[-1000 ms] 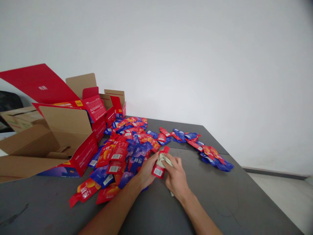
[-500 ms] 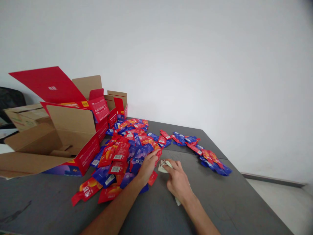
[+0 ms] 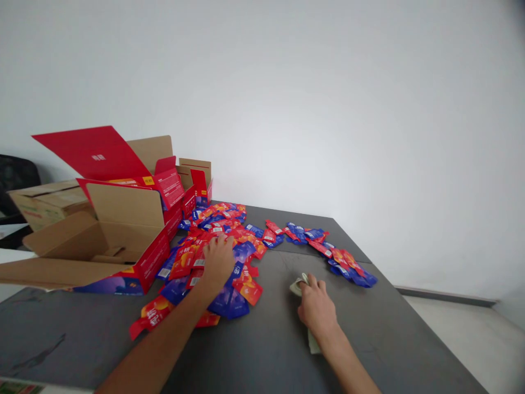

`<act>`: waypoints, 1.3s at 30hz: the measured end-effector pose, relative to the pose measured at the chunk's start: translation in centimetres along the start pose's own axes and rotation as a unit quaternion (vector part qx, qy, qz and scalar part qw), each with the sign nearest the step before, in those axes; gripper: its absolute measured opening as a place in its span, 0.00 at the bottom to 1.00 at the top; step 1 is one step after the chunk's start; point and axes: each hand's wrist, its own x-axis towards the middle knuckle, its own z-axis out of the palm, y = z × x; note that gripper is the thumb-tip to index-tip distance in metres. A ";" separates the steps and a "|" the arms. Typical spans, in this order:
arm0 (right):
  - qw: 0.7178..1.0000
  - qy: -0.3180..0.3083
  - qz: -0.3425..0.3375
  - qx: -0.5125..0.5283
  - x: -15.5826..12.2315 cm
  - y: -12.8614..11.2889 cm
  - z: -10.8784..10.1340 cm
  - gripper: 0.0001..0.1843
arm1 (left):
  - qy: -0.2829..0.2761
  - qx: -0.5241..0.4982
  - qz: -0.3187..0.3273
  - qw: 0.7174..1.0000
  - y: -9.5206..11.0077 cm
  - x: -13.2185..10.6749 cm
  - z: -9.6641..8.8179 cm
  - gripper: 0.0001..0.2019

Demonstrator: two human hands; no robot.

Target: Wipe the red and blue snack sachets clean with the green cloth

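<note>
My left hand [image 3: 219, 260] is over the pile of red and blue pouches [image 3: 186, 261], its fingers bent down and slightly apart among them. No pouch shows in its grasp, though the fingertips are partly hidden. A red-orange pouch [image 3: 247, 285] lies on the pile's right edge, beside blue ones [image 3: 237, 304]. To the right, my right hand [image 3: 319, 307] is closed around a pale, crumpled cloth [image 3: 299, 285] on the dark table. A tail of that cloth hangs out below the palm.
Open red cartons [image 3: 153, 257] with raised flaps stand at the left, near a plain cardboard box [image 3: 53, 202]. A row of pouches [image 3: 346, 260] curves along the right side of the table [image 3: 279, 339]. Behind is a white wall [image 3: 307, 109].
My left hand has moved left from the pile's right edge, where it held a red pouch, to over the pile. My right hand has shifted right with the cloth.
</note>
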 end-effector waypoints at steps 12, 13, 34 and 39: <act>0.998 0.014 0.038 -0.049 -2.5 1.3 1.0 0.18 | 0.026 0.096 -0.030 0.995 0.0 -1.3 1.6 0.22; 0.998 0.016 0.030 -0.044 -2.4 0.9 0.8 0.18 | 0.025 0.082 -0.013 0.996 0.8 -1.6 1.6 0.23; 0.996 -0.066 0.030 0.051 16.2 5.3 4.7 0.23 | -0.132 -0.278 0.029 0.951 15.6 10.5 17.0 0.27; 0.992 -0.072 0.093 0.053 20.7 8.6 8.2 0.25 | -0.200 -0.157 -0.007 0.967 17.7 14.4 21.1 0.31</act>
